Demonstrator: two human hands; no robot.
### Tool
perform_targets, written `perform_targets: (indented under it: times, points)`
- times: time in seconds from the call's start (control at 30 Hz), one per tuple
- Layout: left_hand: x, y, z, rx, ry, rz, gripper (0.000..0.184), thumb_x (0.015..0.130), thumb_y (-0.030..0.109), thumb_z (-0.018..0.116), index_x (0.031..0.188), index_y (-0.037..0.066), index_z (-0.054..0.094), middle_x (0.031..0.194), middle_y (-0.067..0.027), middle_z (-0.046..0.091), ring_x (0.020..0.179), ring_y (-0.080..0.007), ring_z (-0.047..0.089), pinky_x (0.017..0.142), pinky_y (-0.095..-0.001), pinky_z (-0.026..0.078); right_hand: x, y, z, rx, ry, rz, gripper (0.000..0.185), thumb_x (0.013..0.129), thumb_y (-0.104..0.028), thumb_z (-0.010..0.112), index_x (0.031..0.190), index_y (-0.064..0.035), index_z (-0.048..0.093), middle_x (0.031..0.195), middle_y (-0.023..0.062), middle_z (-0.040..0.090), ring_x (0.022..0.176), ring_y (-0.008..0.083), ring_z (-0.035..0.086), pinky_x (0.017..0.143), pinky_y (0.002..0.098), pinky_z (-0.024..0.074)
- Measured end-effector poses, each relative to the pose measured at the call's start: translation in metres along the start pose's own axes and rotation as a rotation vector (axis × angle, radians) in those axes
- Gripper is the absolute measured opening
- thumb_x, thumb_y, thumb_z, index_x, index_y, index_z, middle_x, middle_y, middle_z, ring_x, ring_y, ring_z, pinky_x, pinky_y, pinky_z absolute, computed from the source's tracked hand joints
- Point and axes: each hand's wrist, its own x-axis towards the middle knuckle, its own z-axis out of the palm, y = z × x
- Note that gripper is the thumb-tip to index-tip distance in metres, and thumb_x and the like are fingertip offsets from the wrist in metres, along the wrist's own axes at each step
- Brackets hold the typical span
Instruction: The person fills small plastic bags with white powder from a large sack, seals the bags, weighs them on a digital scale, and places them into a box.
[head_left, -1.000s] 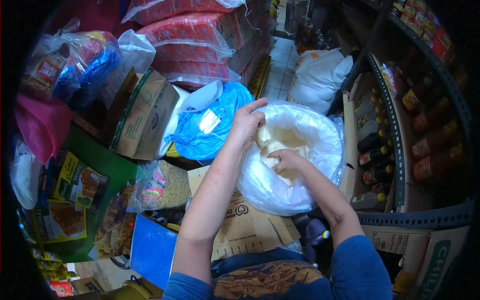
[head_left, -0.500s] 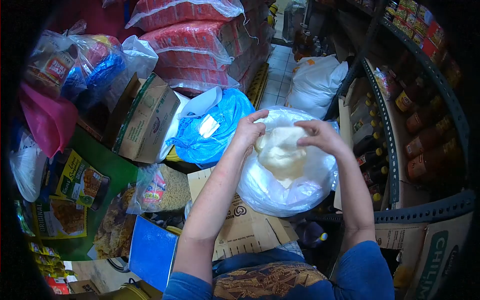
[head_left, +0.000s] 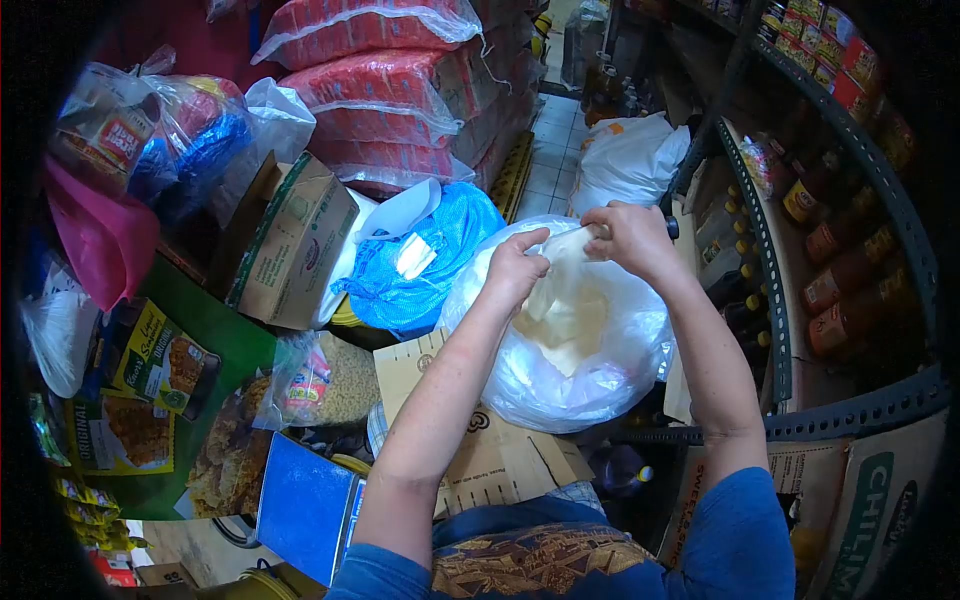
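A large clear plastic bag (head_left: 600,395) lines a round container and holds pale, cream-coloured powder (head_left: 562,330). Above its left side, my left hand (head_left: 518,268) pinches the edge of a small thin plastic bag (head_left: 563,262). The fingers of my right hand (head_left: 632,240) are closed on the same small bag at its upper right. This small bag hangs between both hands over the powder; how much it contains is hard to see.
Left of the container lie a blue sack (head_left: 425,270), an open carton (head_left: 300,240) and a bag of pasta (head_left: 345,385). A blue flat-topped scale (head_left: 308,505) is lower left. Shelves with bottles (head_left: 830,285) line the right. Red wrapped bales (head_left: 380,95) stand behind.
My right hand has come up out of the powder and moved to the small bag's top edge. The small bag has been raised, and my left hand has shifted slightly right.
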Motion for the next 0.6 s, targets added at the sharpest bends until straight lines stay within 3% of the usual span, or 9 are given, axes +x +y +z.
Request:
perform_targets:
  times: [0.2, 0.33, 0.5, 0.6]
  points:
    - [0.002, -0.004, 0.005, 0.017, -0.001, 0.011, 0.054, 0.068, -0.005, 0.058, 0.122, -0.002, 0.061, 0.108, -0.0095, 0.066, 0.073, -0.012, 0.06, 0.067, -0.0248, 0.049, 0.005, -0.017, 0.001, -0.342, 0.071, -0.115, 0.028, 0.072, -0.026, 0.075, 0.099, -0.0204, 0.072, 0.089, 0.0047, 0.067, 0.087, 0.0227, 0.066, 0.081, 0.0439, 0.0399]
    - [0.006, -0.007, 0.008, 0.009, 0.01, 0.017, 0.055, 0.068, -0.006, 0.058, 0.122, -0.002, 0.061, 0.108, -0.01, 0.066, 0.072, -0.0119, 0.059, 0.066, -0.0247, 0.049, 0.01, -0.024, 0.005, -0.533, 0.164, -0.212, 0.017, 0.077, -0.02, 0.066, 0.092, -0.0235, 0.073, 0.088, 0.0027, 0.066, 0.09, 0.0221, 0.065, 0.084, 0.0436, 0.0396]
    - [0.011, -0.008, 0.009, -0.032, 0.026, -0.007, 0.057, 0.065, -0.008, 0.056, 0.122, 0.0, 0.062, 0.095, -0.0081, 0.066, 0.068, -0.0116, 0.058, 0.062, -0.0243, 0.047, 0.013, -0.038, 0.0, -0.608, 0.148, -0.257, 0.017, 0.079, -0.017, 0.065, 0.094, -0.0217, 0.073, 0.091, 0.0032, 0.065, 0.092, 0.0216, 0.063, 0.084, 0.0432, 0.0382]
    - [0.012, -0.006, 0.008, -0.03, 0.006, -0.033, 0.053, 0.069, -0.005, 0.061, 0.121, 0.001, 0.064, 0.106, -0.0124, 0.067, 0.072, -0.015, 0.061, 0.066, -0.028, 0.05, 0.012, -0.046, -0.005, -0.68, 0.122, -0.276, 0.016, 0.081, -0.016, 0.061, 0.091, -0.0204, 0.073, 0.089, 0.0034, 0.064, 0.09, 0.021, 0.062, 0.085, 0.0421, 0.037]
